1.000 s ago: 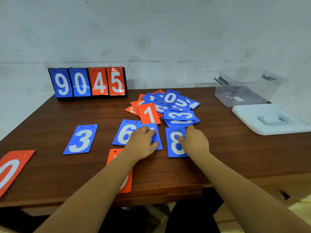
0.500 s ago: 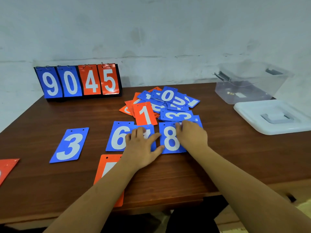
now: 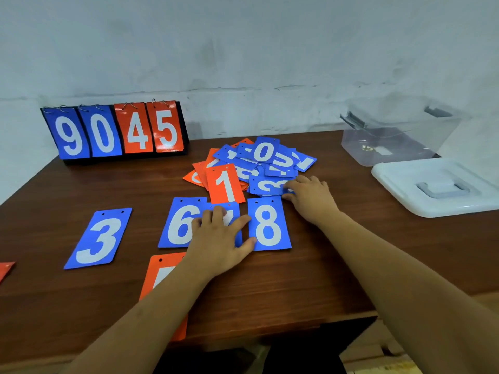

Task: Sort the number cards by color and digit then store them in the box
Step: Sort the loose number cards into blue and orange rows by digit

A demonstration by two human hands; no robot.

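Observation:
A loose pile of blue and orange number cards (image 3: 259, 163) lies mid-table, with an orange 1 (image 3: 225, 183) at its front. Laid out flat are a blue 3 (image 3: 98, 238), a blue 6 (image 3: 179, 222), a blue 8 (image 3: 268, 225) and a blue card (image 3: 232, 211) whose digit is hidden under my left hand (image 3: 218, 241), which rests flat on it with fingers spread. My right hand (image 3: 310, 197) touches the edge of a blue 3 card (image 3: 267, 186) at the pile's front; its grip is unclear. An orange card (image 3: 162, 276) lies under my left forearm. The clear box (image 3: 399, 136) stands at the back right.
The box's white lid (image 3: 437, 187) lies in front of the box at the right. A flip scoreboard (image 3: 116, 130) reading 9045 stands at the back left against the wall. Another orange card (image 3: 5, 269) pokes in at the left edge. The table's front edge is near my forearms.
My right hand left the blue 8 and moved back and right to the blue 3 card on the pile. The 8 was slid left beside the covered card. My left hand stayed put.

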